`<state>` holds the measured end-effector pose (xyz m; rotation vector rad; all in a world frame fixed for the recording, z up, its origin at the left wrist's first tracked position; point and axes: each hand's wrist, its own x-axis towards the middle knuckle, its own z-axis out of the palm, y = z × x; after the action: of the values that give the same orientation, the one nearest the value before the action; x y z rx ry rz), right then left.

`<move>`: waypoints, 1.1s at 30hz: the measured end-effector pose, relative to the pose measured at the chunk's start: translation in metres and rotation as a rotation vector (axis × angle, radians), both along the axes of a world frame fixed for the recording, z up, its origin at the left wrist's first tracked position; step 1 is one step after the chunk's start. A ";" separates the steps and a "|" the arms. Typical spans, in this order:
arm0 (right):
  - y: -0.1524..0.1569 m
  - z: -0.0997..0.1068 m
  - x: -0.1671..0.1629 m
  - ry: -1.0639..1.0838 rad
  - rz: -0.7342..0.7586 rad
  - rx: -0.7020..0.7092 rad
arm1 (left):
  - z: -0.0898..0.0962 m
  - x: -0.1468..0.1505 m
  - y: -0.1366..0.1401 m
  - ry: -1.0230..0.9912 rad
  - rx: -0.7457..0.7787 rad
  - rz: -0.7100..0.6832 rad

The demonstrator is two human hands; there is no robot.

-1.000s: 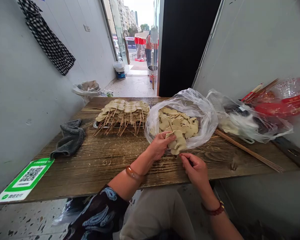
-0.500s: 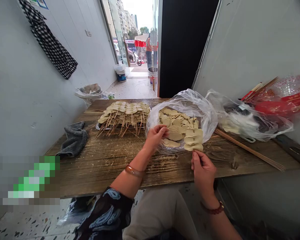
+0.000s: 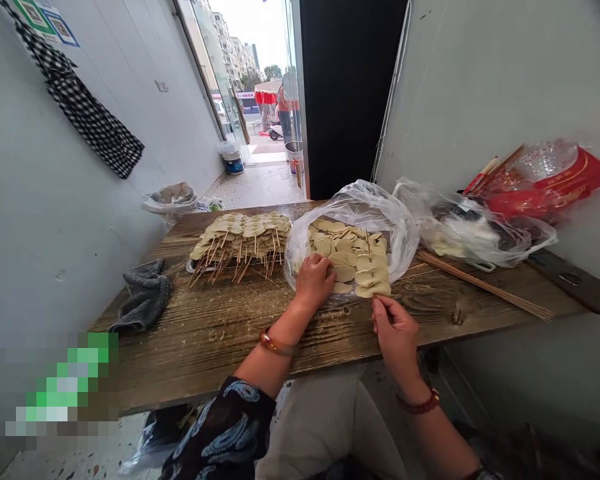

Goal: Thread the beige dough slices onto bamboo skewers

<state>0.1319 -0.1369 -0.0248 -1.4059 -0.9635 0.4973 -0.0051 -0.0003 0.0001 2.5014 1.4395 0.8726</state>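
Observation:
My right hand (image 3: 395,327) pinches the lower end of a thin skewer at the table's front. Several pale yellow oval slices (image 3: 372,277), which look like potato, are threaded on it in a stack, with the skewer's tip standing out above. My left hand (image 3: 315,283) reaches into the open clear plastic bag (image 3: 403,230), its fingers curled down at the loose slices (image 3: 345,257). Whatever is between those fingertips is hidden. Left of the bag, a tall pile of filled skewers (image 3: 245,233) lies on a metal tray (image 3: 196,265), sticks pointing toward me.
A bundle of bare skewers (image 3: 490,287) lies right of the bag. Beyond it are another plastic bag (image 3: 465,230), red packaging (image 3: 555,183) and a dark flat board or blade (image 3: 575,280). A grey cloth (image 3: 145,293) lies at the left of the wooden table (image 3: 195,347).
My left hand has gone from a raised pinch beside the slices to curled fingers lower among them. My right hand keeps holding the skewer. The view has turned slightly right.

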 end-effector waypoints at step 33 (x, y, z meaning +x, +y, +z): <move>-0.002 -0.007 0.011 -0.072 0.296 -0.140 | 0.017 -0.030 0.009 -1.321 -0.694 -0.161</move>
<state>0.1428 -0.1391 -0.0320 -1.4200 -1.2236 0.7502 -0.0351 0.0085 0.0167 1.0307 0.7860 1.2747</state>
